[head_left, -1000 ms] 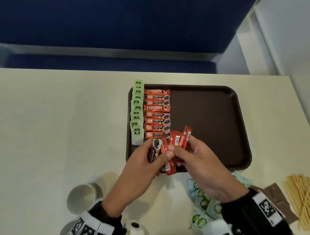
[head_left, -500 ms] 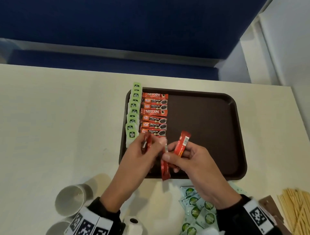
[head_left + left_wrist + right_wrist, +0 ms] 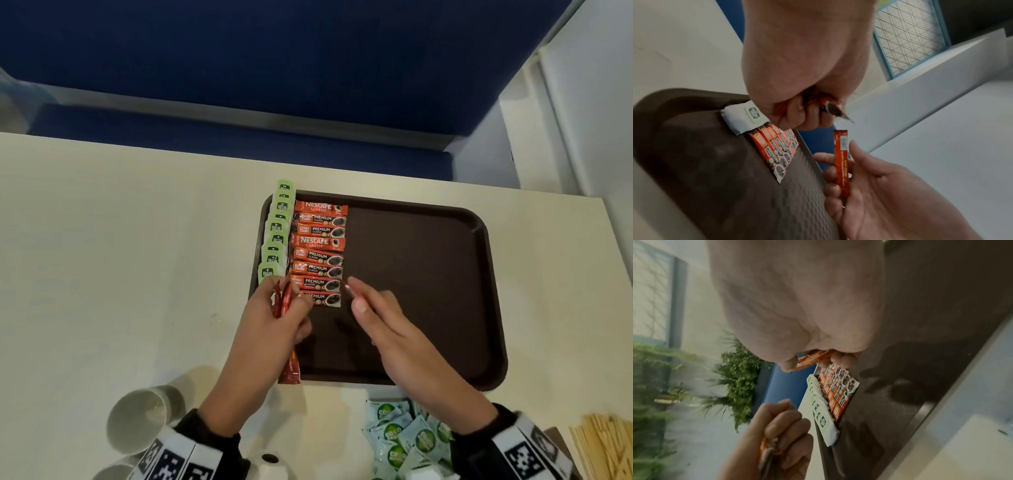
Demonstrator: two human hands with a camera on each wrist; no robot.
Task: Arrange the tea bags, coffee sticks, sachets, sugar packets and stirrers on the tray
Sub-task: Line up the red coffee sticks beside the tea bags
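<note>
Coffee sticks (image 3: 317,253) were laid in a column on the tray (image 3: 428,274), long axes crosswise, just beyond the right hand (image 3: 387,318), whose fingers (image 3: 854,147) pinched one stick (image 3: 841,160); a spare bundle (image 3: 283,301) was gripped by the left hand (image 3: 270,329).

The right hand (image 3: 797,305) pinches an orange coffee stick (image 3: 813,358); at seven o'clock, the left hand (image 3: 781,431) grips more sticks.

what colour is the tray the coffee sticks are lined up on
Dark brown, with a fine textured floor; the rectangular plastic tray shows its colour best in the head view.
</note>
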